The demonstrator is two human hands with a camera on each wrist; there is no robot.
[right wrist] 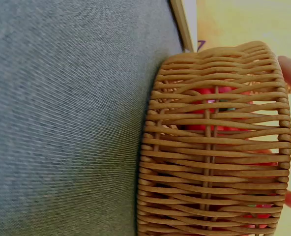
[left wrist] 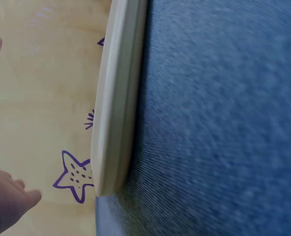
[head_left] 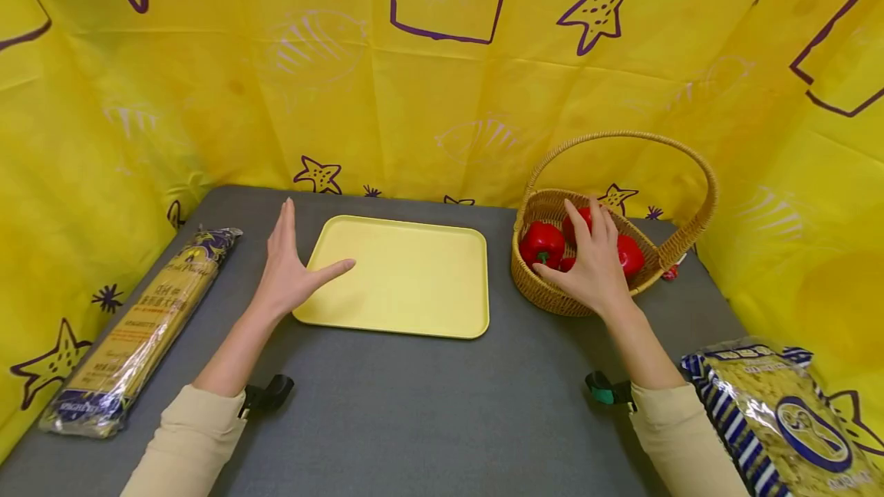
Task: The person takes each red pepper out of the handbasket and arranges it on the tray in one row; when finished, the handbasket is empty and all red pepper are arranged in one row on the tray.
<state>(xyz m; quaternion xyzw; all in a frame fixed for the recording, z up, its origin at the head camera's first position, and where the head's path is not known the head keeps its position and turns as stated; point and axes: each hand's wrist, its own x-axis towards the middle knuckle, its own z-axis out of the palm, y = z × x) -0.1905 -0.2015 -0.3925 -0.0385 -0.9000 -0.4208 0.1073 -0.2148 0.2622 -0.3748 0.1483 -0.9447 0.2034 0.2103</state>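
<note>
Leftmost pepper [head_left: 541,241]: stem toward table's [head_left: 428,413] near edge
Tray [head_left: 407,278]: lengthwise along far edge
Right hand [head_left: 594,267]: spread
Left hand [head_left: 288,274]: spread

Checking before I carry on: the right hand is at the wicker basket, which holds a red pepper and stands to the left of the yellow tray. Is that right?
Not quite: the wicker basket stands to the right of the yellow tray, as the head view shows. The right hand is at it, and it holds a red pepper.

Booth-like place; yellow cloth walls [head_left: 414,110]
</note>
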